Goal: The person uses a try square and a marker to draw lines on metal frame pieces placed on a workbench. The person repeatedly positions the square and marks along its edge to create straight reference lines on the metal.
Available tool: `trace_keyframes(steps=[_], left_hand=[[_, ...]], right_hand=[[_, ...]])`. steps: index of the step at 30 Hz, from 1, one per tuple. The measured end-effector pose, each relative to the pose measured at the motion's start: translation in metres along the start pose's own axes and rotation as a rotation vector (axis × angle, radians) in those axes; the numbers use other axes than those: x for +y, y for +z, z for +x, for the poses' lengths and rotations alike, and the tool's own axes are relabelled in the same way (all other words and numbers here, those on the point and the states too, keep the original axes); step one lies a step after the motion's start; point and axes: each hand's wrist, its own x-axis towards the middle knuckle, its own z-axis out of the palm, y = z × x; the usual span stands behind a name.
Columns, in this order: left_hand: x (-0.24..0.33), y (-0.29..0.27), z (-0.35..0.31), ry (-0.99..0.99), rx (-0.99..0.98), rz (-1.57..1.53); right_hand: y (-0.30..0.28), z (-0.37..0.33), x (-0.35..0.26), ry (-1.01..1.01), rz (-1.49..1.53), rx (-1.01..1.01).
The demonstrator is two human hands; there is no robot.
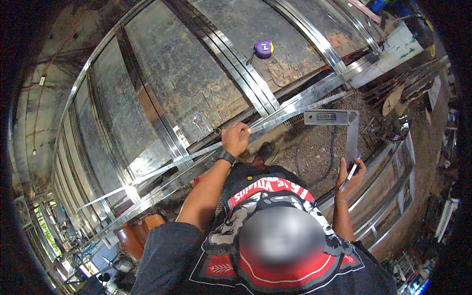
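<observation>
My left hand (236, 139) is closed at the frame's near edge, its fingers bent over a long thin metal strip (290, 114) that runs along the frame's side rail. Over to the right, my right hand (351, 175) grips the lower end of a try square (352, 137) and also holds a slim white marker pen (349, 175). The square's thick stock points left, held up off the metalwork. Beyond my hands lies a large frame of shiny metal channels (236, 66) across worn dark boards (172, 64).
A purple and yellow tape measure (264, 49) lies on the boards, between two channels. A second metal frame (381, 182) lies at the lower right. Scrap wood (393, 93) is heaped at the right, and a brown rounded object (135, 238) stands at the lower left.
</observation>
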Motion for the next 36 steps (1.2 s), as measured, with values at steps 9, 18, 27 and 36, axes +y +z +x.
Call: trace_keyframes(steps=[9,18,27,36], left_hand=[[-0.005,0.003,0.003,-0.11,0.029,0.019],[-0.006,-0.01,0.0,-0.045,-0.073,-0.087],[0.001,0.007,-0.001,-0.033,0.067,0.091],[-0.02,-0.057,0.002,-0.179,0.19,-0.208]], right_hand=[[0.005,0.01,-0.006,-0.059,0.044,0.012],[0.008,0.01,-0.006,-0.08,-0.043,-0.002],[0.012,0.012,-0.006,-0.04,0.015,-0.019],[0.016,0.002,-0.028,-0.001,0.056,-0.021]])
